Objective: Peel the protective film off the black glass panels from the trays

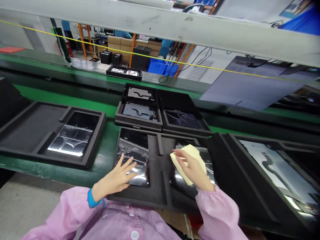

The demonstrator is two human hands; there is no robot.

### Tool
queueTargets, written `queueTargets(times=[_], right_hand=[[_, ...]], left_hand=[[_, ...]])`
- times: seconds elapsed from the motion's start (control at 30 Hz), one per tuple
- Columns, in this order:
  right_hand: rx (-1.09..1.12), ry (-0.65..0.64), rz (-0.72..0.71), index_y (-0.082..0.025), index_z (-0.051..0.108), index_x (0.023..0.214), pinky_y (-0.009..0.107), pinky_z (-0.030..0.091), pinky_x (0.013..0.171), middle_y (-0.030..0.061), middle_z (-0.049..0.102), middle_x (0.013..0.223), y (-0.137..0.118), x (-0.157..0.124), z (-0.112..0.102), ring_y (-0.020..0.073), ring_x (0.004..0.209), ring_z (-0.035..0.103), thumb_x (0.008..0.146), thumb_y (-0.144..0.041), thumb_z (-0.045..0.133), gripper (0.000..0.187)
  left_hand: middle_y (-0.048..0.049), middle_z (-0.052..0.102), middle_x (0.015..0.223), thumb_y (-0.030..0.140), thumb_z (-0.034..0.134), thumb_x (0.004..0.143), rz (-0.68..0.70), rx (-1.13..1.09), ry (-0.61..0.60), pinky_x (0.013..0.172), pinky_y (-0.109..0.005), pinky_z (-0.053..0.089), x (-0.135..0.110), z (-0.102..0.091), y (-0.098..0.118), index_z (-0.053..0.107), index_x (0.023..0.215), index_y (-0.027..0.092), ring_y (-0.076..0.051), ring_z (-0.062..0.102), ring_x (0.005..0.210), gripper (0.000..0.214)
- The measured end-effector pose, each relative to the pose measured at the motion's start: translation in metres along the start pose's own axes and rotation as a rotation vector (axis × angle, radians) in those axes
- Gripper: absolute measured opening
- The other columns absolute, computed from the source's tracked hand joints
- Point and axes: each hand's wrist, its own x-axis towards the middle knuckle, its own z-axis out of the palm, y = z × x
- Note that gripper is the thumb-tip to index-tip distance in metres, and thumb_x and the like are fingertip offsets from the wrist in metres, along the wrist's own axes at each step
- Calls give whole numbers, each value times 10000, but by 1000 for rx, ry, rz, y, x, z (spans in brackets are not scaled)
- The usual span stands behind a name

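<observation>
Across the right dark panel (209, 161) in the foam tray (156, 175), a yellow cloth (193, 152) was gripped by the right hand (194, 169); the left hand (118, 177) was spread open over the left panel (135, 146). Scratches could be caused by trapped grit.

Two hands (117, 179) (194, 168), one yellow cloth (194, 151), at least six black foam trays
There were a left tray (47, 121), a front tray (156, 173), two rear trays (137, 122) (175, 99), a right tray (250, 173) and a far tray (123, 76). Four glossy black panels (74, 134) (135, 145) (209, 162) (184, 119) were counted: one in the left tray, two in the front tray, one in a rear tray. Two grey panels (133, 92) (140, 111) lay in the other rear tray, at least one in the right tray. One blue wristband (92, 199) and one yellow cord (225, 70) showed.
</observation>
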Motion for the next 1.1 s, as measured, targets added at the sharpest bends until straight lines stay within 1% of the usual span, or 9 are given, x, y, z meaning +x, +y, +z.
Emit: queueTargets(times=[0.1,0.17,0.3,0.4,0.5,0.6,0.77,0.93,1.1], right_hand=[[30,-166,-166,-240,646,1074,355,569,860,53,712,1005,-21,4,23,191,959,681,824,-203,398,354],[23,-194,-219,-227,596,1210,396,537,942,80,663,1180,-29,12,32,214,1109,631,802,-167,419,448],[-1,-119,-392,-228,481,1372,561,362,1094,124,405,1486,-37,46,38,314,1410,322,791,-193,568,588],[104,-61,-625,-240,624,1209,566,368,1089,99,611,1296,-42,70,41,292,1317,470,847,-261,589,365],[191,-26,-686,-241,695,1041,470,472,1034,56,724,1068,-47,76,41,218,1107,642,915,-293,521,221],[240,45,-665,-230,684,1065,409,553,929,68,724,1056,-51,70,32,193,1022,673,949,-282,471,248],[252,106,-629,-185,626,1105,397,557,867,79,664,1108,-56,71,7,173,987,643,928,-399,527,295],[155,169,-647,-194,669,1015,431,529,945,83,696,1094,-66,81,-3,193,1053,647,953,-340,484,244],[-92,259,-708,-268,706,938,367,519,982,17,734,1053,-89,66,-24,173,1057,667,947,-286,493,214]], left_hand=[[-169,677,1182,140,617,845,185,148,173,1026,-534,462,1,1,-1,612,1091,109,-310,609,1165,248],[-153,710,1113,109,531,891,257,247,326,966,-454,526,2,-4,-2,617,1084,99,-263,666,1072,211],[-124,742,1027,87,484,909,371,384,500,875,-363,583,8,-29,-7,632,1068,80,-235,709,967,217],[-105,752,1008,98,524,898,425,441,599,875,-327,591,15,-52,-15,634,1070,68,-212,719,936,207],[-91,762,966,110,572,890,444,431,681,906,-291,580,19,-72,-18,631,1051,54,-174,725,913,181],[-63,766,957,129,565,909,406,384,700,907,-249,572,22,-89,-16,623,1045,87,-142,721,920,154],[-67,755,1001,83,430,950,179,480,574,844,-297,592,37,-99,-16,623,1070,123,-184,723,916,231],[-128,737,1052,69,537,900,221,507,702,926,-339,558,48,-94,-35,616,1105,94,-231,695,1019,222],[-116,692,1185,31,554,864,237,325,690,992,-382,516,32,-97,-39,509,1354,178,-246,613,1173,514]])
